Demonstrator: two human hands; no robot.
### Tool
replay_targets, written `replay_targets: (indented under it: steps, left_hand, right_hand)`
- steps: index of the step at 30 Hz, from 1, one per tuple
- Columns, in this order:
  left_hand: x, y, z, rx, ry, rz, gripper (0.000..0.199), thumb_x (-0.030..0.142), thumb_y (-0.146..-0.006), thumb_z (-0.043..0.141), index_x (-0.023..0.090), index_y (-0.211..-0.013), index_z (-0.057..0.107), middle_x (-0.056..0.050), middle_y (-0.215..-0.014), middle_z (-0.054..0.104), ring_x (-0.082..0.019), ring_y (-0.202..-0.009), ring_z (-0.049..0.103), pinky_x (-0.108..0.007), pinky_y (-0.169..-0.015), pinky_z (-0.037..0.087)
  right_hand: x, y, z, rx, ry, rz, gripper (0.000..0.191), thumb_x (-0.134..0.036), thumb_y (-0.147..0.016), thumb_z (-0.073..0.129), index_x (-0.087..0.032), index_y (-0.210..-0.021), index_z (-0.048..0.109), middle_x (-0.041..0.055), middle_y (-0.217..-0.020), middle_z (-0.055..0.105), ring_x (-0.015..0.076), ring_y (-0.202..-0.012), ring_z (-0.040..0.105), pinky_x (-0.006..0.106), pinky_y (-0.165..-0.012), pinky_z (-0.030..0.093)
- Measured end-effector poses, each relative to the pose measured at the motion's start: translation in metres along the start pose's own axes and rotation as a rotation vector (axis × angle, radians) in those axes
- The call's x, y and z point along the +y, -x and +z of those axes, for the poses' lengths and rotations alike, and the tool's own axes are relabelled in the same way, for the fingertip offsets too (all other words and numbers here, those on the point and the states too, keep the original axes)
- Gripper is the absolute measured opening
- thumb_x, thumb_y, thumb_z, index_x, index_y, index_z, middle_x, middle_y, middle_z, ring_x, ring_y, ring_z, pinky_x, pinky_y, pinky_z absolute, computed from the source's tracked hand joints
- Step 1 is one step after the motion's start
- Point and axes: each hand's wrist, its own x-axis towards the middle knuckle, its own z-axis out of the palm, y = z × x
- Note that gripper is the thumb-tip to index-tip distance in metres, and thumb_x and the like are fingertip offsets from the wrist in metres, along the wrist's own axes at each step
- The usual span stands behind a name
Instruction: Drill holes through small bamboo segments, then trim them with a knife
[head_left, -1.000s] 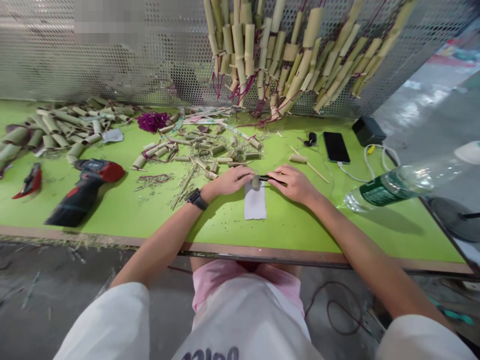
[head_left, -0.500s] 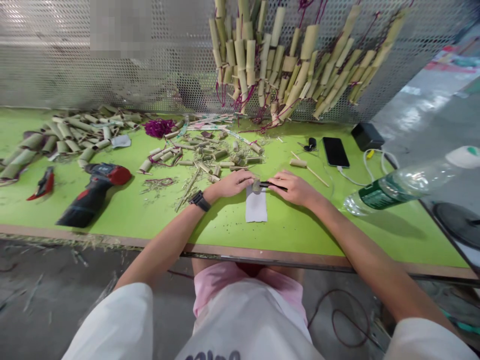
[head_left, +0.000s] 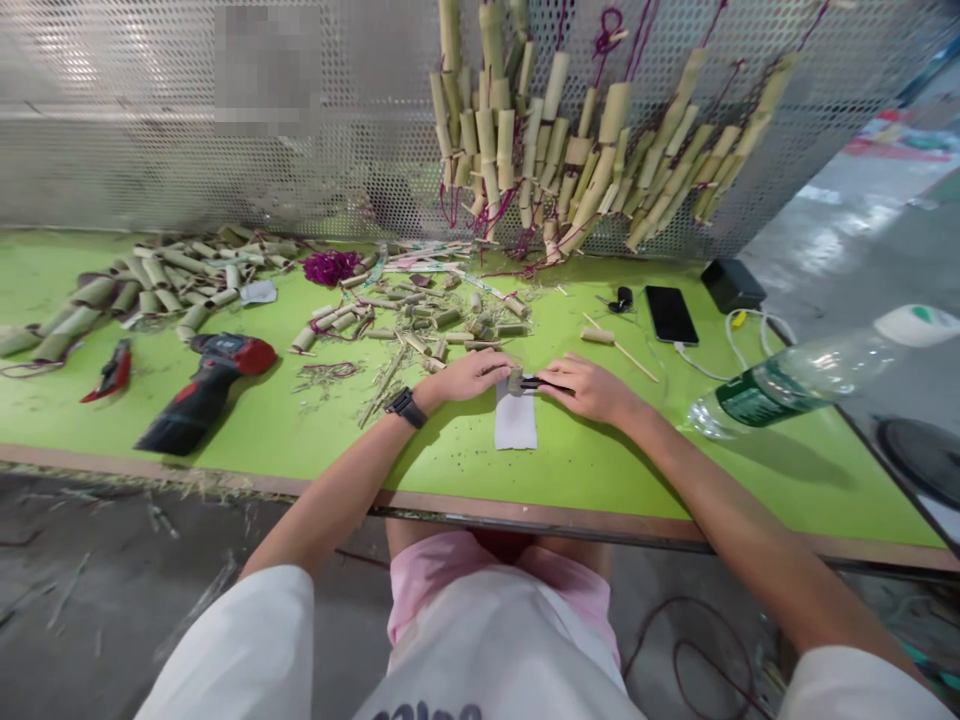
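Note:
Over a white slip of paper (head_left: 515, 428) near the table's front, my left hand (head_left: 466, 376) pinches a short bamboo piece (head_left: 515, 379) at its fingertips. From the right, my right hand (head_left: 594, 388) grips a slim dark tool (head_left: 535, 383), whose tip meets the bamboo piece. The tool's exact kind is too small to make out. Dark specks lie around the paper. Several cut bamboo pieces (head_left: 448, 318) and shavings are scattered just beyond my left hand.
On the left lie a cordless drill (head_left: 202, 392), red-handled cutters (head_left: 111, 372) and a bamboo pile (head_left: 154, 275). To the right are a phone (head_left: 671, 315), a black box (head_left: 733, 285) and a leaning plastic bottle (head_left: 787, 385). Strung bamboo tubes (head_left: 592, 190) hang against a perforated metal panel (head_left: 360, 130).
The camera view has shifted slightly, so the table objects sit a little lower in the picture. Both hands keep their holds; the bamboo piece appears turned slightly.

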Motion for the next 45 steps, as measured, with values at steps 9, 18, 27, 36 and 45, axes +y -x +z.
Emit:
replay_targets:
  steps: [9,18,27,36,45]
  left_hand:
    - [0.005,0.001,-0.001,-0.016,-0.024,-0.102,0.049,0.055,-0.114,0.034,0.020,-0.117,0.069,-0.010,-0.113,0.074,-0.024,-0.100,0.067,-0.036,-0.090,0.050]
    - [0.003,-0.001,0.003,0.007,-0.007,-0.054,0.049,0.055,-0.113,0.035,0.019,-0.106,0.067,-0.010,-0.101,0.072,-0.023,-0.089,0.064,-0.035,-0.081,0.048]
    - [0.005,0.000,0.001,-0.011,-0.004,-0.046,0.055,0.059,-0.114,0.032,0.019,-0.105,0.068,-0.010,-0.105,0.074,-0.023,-0.094,0.065,-0.035,-0.086,0.047]
    - [0.006,0.002,0.001,0.001,-0.006,-0.071,0.057,0.063,-0.113,0.031,0.019,-0.107,0.068,-0.011,-0.104,0.072,-0.024,-0.094,0.065,-0.037,-0.084,0.048]
    - [0.012,0.000,-0.002,-0.008,0.000,-0.110,0.053,0.060,-0.111,0.038,0.019,-0.100,0.070,-0.008,-0.094,0.072,-0.020,-0.080,0.063,-0.033,-0.073,0.046]
  right_hand:
    - [-0.004,0.006,0.002,0.130,0.003,-0.003,0.036,-0.037,-0.113,0.052,-0.018,-0.124,0.080,0.0137,-0.104,0.078,0.0255,-0.090,0.069,0.043,-0.082,0.060]
    - [0.001,0.000,0.006,0.144,0.013,0.091,0.040,-0.040,-0.112,0.051,-0.016,-0.130,0.079,0.0161,-0.106,0.077,0.0289,-0.093,0.069,0.047,-0.084,0.062]
    - [0.000,0.002,0.002,0.033,-0.075,0.056,0.040,-0.041,-0.112,0.051,-0.018,-0.129,0.079,0.0156,-0.108,0.077,0.0288,-0.095,0.069,0.046,-0.084,0.061]
    - [-0.007,0.005,0.003,-0.046,-0.023,-0.002,0.038,-0.038,-0.113,0.050,-0.019,-0.124,0.081,0.0139,-0.103,0.078,0.0272,-0.090,0.066,0.042,-0.076,0.057]
    - [-0.005,0.003,0.007,0.233,-0.024,0.135,0.034,-0.037,-0.111,0.056,-0.021,-0.128,0.080,0.0128,-0.106,0.077,0.0270,-0.094,0.069,0.044,-0.082,0.060]
